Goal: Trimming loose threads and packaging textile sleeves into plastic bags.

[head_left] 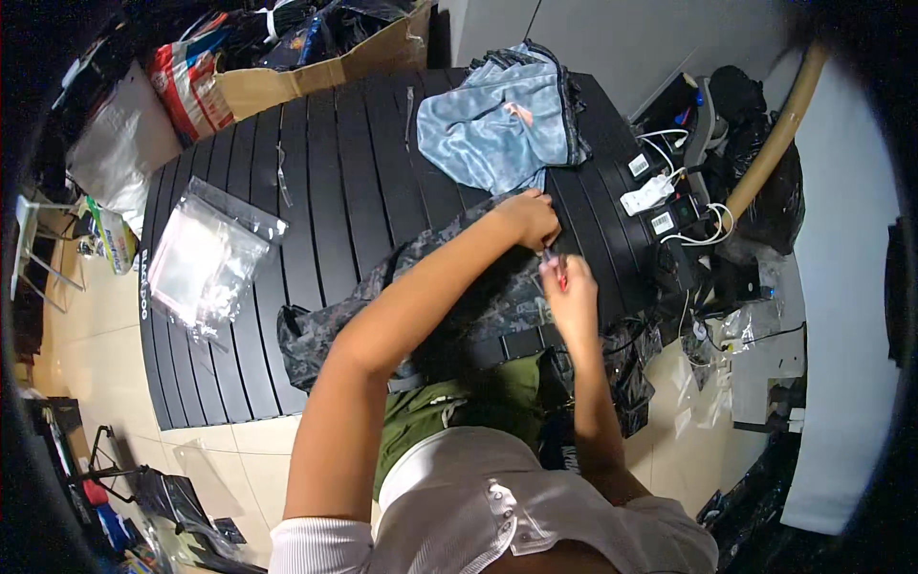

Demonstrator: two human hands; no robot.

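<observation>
A dark grey camouflage garment point(411, 263) lies across the slatted black table, passing under my left forearm. My left hand point(531, 220) is closed at the garment's right end, with its fingers bent on the cloth. Just below and to the right, my right hand point(574, 287) grips a small red-handled tool point(562, 282). Its tip points up toward the left fingers, and the tool's exact kind is too small to make out. Beyond my hands rests a shiny light-blue garment point(502, 124) with a dark edge, crumpled.
Clear plastic bags point(206, 253) lie on the black table point(244, 368) at left. A cardboard box point(316, 81) of dark packages stands at the far left. Power adapters with white cables point(660, 196) crowd the right edge, near a tan pole point(779, 139).
</observation>
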